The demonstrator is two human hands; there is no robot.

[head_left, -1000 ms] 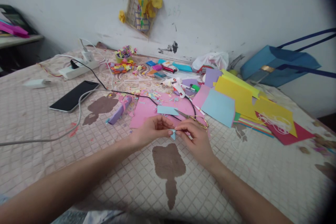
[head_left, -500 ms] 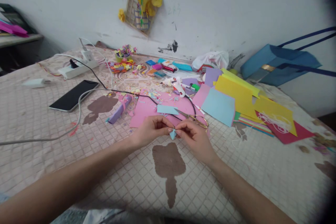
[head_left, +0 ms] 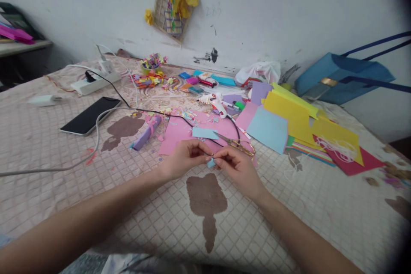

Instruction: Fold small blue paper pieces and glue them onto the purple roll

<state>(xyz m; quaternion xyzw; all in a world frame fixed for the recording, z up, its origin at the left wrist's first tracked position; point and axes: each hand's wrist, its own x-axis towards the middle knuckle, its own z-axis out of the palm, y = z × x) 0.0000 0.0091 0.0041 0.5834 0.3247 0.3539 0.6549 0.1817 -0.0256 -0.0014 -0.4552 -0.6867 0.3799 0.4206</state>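
Note:
A small folded piece of light blue paper (head_left: pixel 210 163) is pinched between the fingertips of both hands. My left hand (head_left: pixel 186 157) closes on its left side, thumb and forefinger together. From the right, my right hand (head_left: pixel 236 163) grips it the same way, and the fingers hide much of the paper. Just beyond the hands lie gold-handled scissors (head_left: pixel 239 144), their blades resting near a light blue paper strip (head_left: pixel 204 133). Both are on a pink sheet (head_left: pixel 173 135) strewn with paper scraps.
A white glue gun (head_left: pixel 218 105) with a black cord lies behind the pink sheet. At left are a phone (head_left: pixel 90 115), a power strip (head_left: pixel 93 83) and a rolled purple paper (head_left: pixel 147 134). Coloured sheets (head_left: pixel 285 113) and a blue bag (head_left: pixel 343 78) sit at right.
The blue paper's lower tip, pointed before, now looks shorter and blunter as the fingers fold or turn it. Both hands stay in nearly the same place.

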